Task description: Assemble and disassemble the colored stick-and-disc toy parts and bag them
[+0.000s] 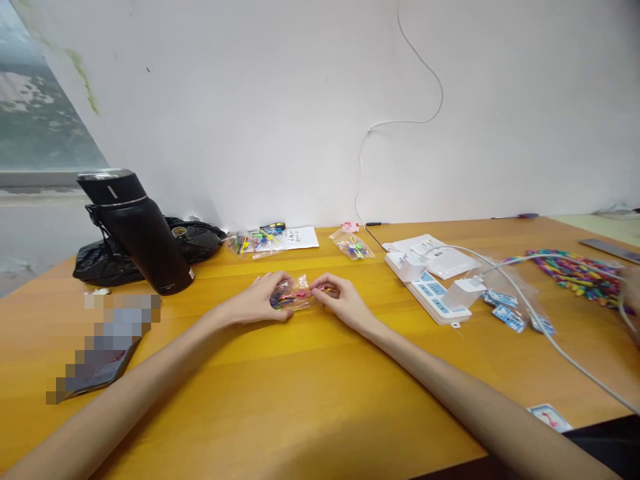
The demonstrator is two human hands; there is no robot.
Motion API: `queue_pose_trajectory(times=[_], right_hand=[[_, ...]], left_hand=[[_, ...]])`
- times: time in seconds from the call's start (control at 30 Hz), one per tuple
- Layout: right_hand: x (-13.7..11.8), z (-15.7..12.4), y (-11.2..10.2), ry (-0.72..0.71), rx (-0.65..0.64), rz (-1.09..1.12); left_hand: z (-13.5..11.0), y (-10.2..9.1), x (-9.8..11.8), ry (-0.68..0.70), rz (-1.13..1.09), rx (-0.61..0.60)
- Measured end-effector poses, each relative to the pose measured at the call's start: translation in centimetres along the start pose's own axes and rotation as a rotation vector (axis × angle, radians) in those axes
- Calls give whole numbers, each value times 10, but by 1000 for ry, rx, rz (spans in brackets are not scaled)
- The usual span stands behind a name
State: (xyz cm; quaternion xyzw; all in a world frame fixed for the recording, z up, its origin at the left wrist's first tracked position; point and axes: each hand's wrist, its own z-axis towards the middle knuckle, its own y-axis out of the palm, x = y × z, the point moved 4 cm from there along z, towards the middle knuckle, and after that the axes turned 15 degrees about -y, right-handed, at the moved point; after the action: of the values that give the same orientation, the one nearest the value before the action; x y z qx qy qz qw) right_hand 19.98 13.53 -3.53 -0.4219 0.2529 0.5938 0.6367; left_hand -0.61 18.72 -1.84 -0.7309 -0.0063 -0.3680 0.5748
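Observation:
In the middle of the table a clear plastic bag (295, 301) with small coloured plastic pieces inside lies between my hands. My left hand (263, 298) curls round the bag's left side, thumb at the near edge and fingers at the far edge. At the bag's right end, my right hand (341, 301) pinches a thin pinkish-red plastic piece (304, 293), which lies across the bag. Whether that piece is inside or on top of the bag I cannot tell. Behind my hands rest another bag of coloured pieces (354, 248) and more bagged pieces (250, 243).
A black bottle (145, 233) and black plastic bag (107, 262) stand at left, near a phone (107, 360). To the right are a power strip (435, 298), white cables (550, 333), blue-and-white packets (507, 317) and a coloured pile (575, 277). Another person's hand (631, 300) shows at the right edge.

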Motion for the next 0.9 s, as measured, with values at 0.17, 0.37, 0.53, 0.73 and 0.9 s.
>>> queue_pose_trajectory(times=[0.17, 0.37, 0.53, 0.73, 0.9], right_hand=[[0, -3, 11, 27, -174, 129], [-1, -6, 16, 47, -191, 202], [3, -7, 14, 108, -137, 217], [-4, -5, 15, 32, -358, 194], [-11, 2, 2, -27, -194, 101]], left_hand=[[-2, 9, 10, 68, -45, -5], [-9, 15, 21, 75, -91, -18], [-13, 20, 29, 74, -71, 3], [-12, 21, 30, 88, -80, 14], [-9, 15, 26, 102, -209, 7]])
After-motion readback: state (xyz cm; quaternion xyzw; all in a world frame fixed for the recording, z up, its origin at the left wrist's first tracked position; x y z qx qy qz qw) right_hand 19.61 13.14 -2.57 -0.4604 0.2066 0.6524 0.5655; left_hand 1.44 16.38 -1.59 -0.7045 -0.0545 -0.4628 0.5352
